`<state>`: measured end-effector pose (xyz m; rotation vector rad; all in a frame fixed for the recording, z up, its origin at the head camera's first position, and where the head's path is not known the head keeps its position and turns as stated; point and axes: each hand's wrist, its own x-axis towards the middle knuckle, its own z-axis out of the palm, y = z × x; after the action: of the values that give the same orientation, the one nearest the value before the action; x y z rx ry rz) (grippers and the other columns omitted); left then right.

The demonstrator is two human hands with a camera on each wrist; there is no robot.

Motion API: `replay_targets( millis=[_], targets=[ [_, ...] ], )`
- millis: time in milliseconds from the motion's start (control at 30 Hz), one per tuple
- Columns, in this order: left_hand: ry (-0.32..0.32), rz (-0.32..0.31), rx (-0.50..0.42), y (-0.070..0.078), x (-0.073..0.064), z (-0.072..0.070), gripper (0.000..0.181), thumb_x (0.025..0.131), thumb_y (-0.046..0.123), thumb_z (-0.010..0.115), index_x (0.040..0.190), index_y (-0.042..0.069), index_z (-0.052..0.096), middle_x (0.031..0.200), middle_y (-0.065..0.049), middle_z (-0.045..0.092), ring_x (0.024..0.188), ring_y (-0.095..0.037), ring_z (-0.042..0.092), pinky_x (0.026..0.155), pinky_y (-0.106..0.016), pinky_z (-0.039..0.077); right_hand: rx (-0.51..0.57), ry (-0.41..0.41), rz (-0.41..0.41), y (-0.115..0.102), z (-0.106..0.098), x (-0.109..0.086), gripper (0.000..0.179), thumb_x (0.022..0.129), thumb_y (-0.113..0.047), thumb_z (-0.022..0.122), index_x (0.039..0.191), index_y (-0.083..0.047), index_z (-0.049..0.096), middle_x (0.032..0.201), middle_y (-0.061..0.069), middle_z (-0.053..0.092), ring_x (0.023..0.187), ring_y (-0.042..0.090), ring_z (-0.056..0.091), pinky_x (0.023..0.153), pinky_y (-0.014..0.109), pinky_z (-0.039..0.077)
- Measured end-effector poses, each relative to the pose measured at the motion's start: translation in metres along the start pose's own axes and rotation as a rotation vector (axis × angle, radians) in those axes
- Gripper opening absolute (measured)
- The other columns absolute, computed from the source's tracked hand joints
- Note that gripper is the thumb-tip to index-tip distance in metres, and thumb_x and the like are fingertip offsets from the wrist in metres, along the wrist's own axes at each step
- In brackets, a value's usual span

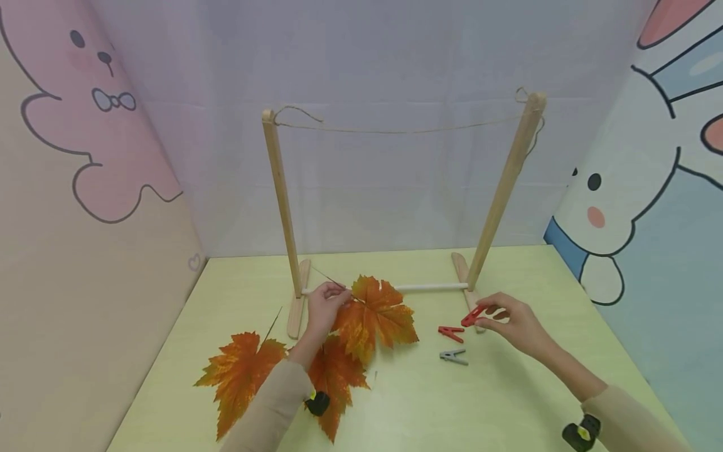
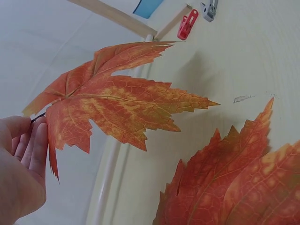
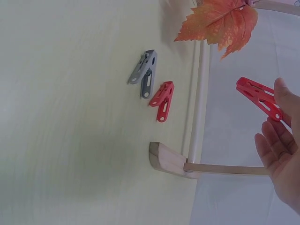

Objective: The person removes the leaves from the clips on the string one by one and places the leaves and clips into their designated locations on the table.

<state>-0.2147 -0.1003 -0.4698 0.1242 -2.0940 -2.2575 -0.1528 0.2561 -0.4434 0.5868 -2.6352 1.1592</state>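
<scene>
My left hand [image 1: 326,309] pinches the dark stem of an orange artificial maple leaf [image 1: 375,317], lifted over the table near the left post. In the left wrist view that leaf [image 2: 117,96] spreads out from the fingertips. On the right, my right hand [image 1: 516,320] holds a red clothespin [image 1: 473,315] between thumb and fingers; the right wrist view shows the clothespin [image 3: 259,97] by its handle end. Below it on the table lie a second red clothespin [image 1: 451,333] and a grey clothespin [image 1: 454,356].
Another maple leaf [image 1: 243,376] lies at the left, and one more leaf [image 1: 334,383] lies partly under my left forearm. Behind stands a wooden frame with a left post [image 1: 282,207], a right post [image 1: 505,194], a string [image 1: 390,132] between their tops and a white bar [image 1: 432,287] low down.
</scene>
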Motion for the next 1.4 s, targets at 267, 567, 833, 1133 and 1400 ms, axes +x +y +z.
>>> replay_targets(
  millis=[267, 567, 833, 1133, 1400],
  targets=[
    [-0.021, -0.062, -0.068, -0.014, -0.006, 0.000, 0.016, 0.083, 0.000, 0.062, 0.091, -0.011, 0.054, 0.077, -0.008, 0.062, 0.070, -0.015, 0.065, 0.064, -0.027, 0.054, -0.001, 0.009, 0.011, 0.007, 0.009, -0.012, 0.029, 0.070, -0.007, 0.075, 0.097, -0.004, 0.065, 0.086, 0.004, 0.063, 0.075, 0.017, 0.058, 0.061, 0.023, 0.051],
    [0.070, -0.147, -0.061, -0.035, -0.006, -0.007, 0.018, 0.082, -0.001, 0.063, 0.094, -0.012, 0.054, 0.080, -0.013, 0.065, 0.071, -0.016, 0.065, 0.064, -0.027, 0.054, -0.011, -0.001, 0.042, 0.011, 0.010, -0.021, 0.027, 0.071, -0.008, 0.075, 0.096, -0.004, 0.065, 0.086, 0.004, 0.063, 0.076, 0.017, 0.058, 0.061, 0.024, 0.051],
    [0.092, -0.144, 0.039, -0.058, -0.006, -0.010, 0.014, 0.080, -0.002, 0.064, 0.089, -0.007, 0.055, 0.076, -0.010, 0.062, 0.070, -0.018, 0.065, 0.063, -0.028, 0.054, 0.024, -0.006, 0.047, 0.014, 0.016, -0.028, 0.027, 0.071, -0.006, 0.075, 0.095, -0.003, 0.065, 0.085, 0.006, 0.063, 0.074, 0.022, 0.058, 0.060, 0.024, 0.051],
    [0.080, -0.121, 0.066, -0.066, -0.008, -0.009, 0.017, 0.078, -0.005, 0.065, 0.091, -0.009, 0.055, 0.079, -0.014, 0.064, 0.068, -0.016, 0.064, 0.059, -0.026, 0.054, 0.022, 0.001, 0.044, 0.020, 0.020, -0.032, 0.026, 0.070, -0.007, 0.075, 0.094, -0.005, 0.065, 0.084, 0.004, 0.063, 0.074, 0.018, 0.058, 0.059, 0.025, 0.051],
    [0.119, -0.024, 0.060, -0.075, -0.010, -0.004, 0.034, 0.074, -0.007, 0.068, 0.103, -0.012, 0.050, 0.083, -0.021, 0.064, 0.066, -0.018, 0.064, 0.058, -0.027, 0.053, 0.045, -0.022, 0.063, 0.016, 0.022, -0.037, 0.025, 0.072, -0.009, 0.074, 0.095, -0.004, 0.065, 0.086, 0.007, 0.063, 0.075, 0.019, 0.057, 0.060, 0.023, 0.050]
  ],
)
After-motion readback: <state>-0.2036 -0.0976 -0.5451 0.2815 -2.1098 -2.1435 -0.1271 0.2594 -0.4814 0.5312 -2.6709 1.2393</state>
